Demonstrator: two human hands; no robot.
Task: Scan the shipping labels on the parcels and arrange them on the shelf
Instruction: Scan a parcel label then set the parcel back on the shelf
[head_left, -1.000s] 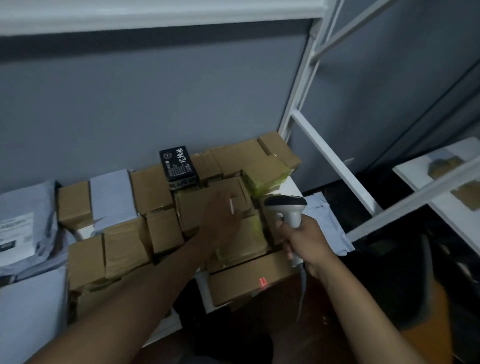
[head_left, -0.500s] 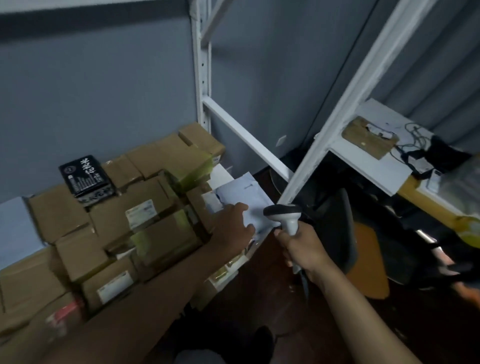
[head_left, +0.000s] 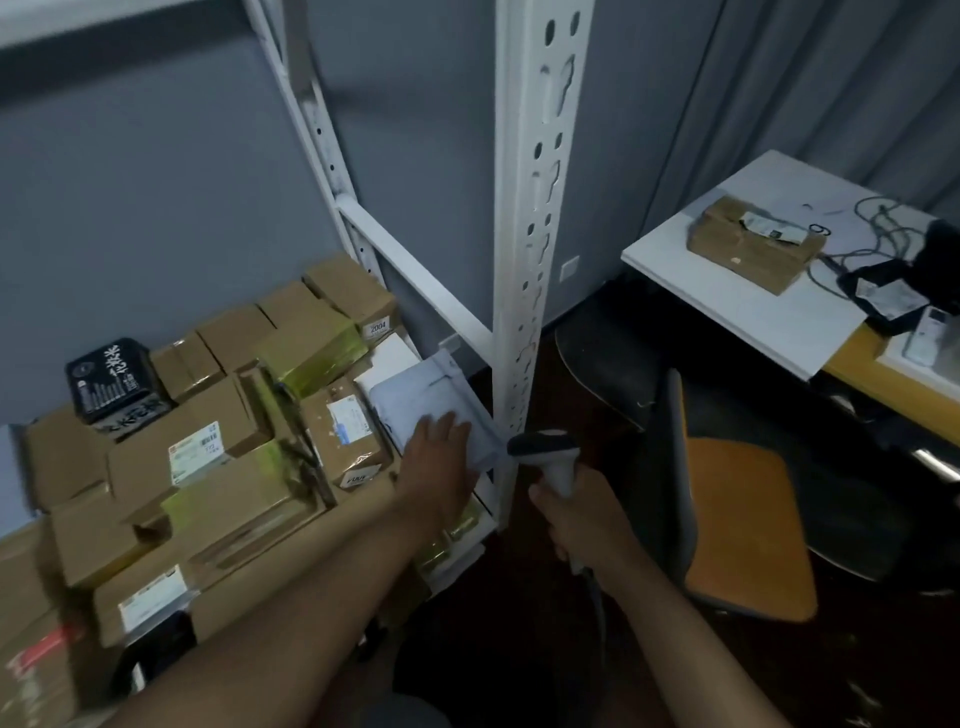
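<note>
Several brown cardboard parcels are packed together on the low white shelf, some with white shipping labels facing up. A pale grey mailer bag lies at the shelf's right end. My left hand rests on that bag with straight fingers. My right hand grips the handle of a white barcode scanner, whose dark head sits just right of the white upright post. A black box with white writing lies on top of the parcels at the back left.
A white desk at the right carries a taped brown parcel, cables and a dark device. A chair with an orange seat stands beside the shelf. A diagonal white brace crosses the shelf's end. The floor is dark.
The view has swung to the right, bringing the post and desk closer. My left hand left the cardboard parcels and now lies on the grey mailer bag. The scanner hand stayed low.
</note>
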